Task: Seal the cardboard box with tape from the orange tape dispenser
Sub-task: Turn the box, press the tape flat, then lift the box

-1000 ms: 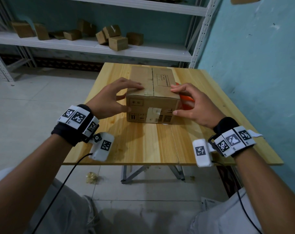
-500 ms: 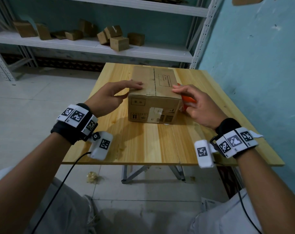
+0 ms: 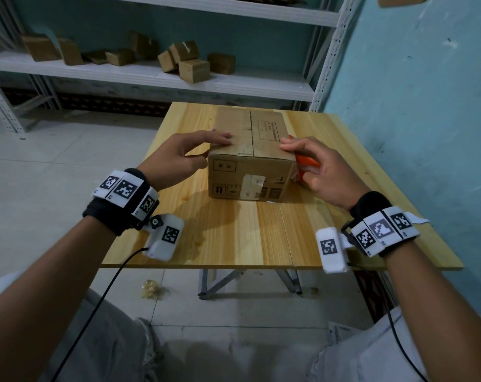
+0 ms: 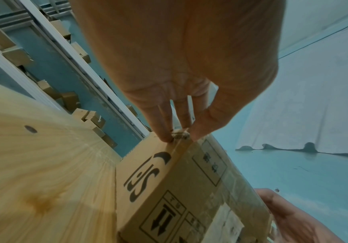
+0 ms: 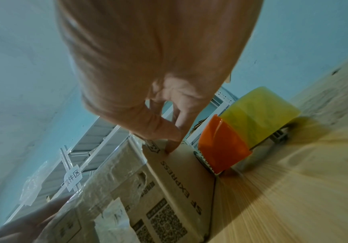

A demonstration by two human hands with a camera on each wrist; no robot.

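Note:
A brown cardboard box (image 3: 250,158) stands on the wooden table (image 3: 234,238), its top flaps closed along a middle seam. Old tape scraps stick to its front face. My left hand (image 3: 206,148) lays straight fingers on the top's left edge, and the fingertips (image 4: 169,136) touch that edge in the left wrist view. My right hand (image 3: 308,158) touches the top's right edge with its fingertips (image 5: 172,148). The orange tape dispenser (image 5: 223,144) with its yellowish roll (image 5: 260,115) rests on the table against the box's right side, apart from my fingers. My right hand partly hides the dispenser (image 3: 307,164) in the head view.
A white metal shelf (image 3: 151,75) behind the table holds several small cardboard boxes (image 3: 192,67). A blue wall (image 3: 413,106) runs close along the table's right side. Bare wood lies between the box and the table's near edge.
Both thumbs have come off the box's front face. My right hand has slid back towards the dispenser. The fingers stay on the top edges and the box has barely moved.

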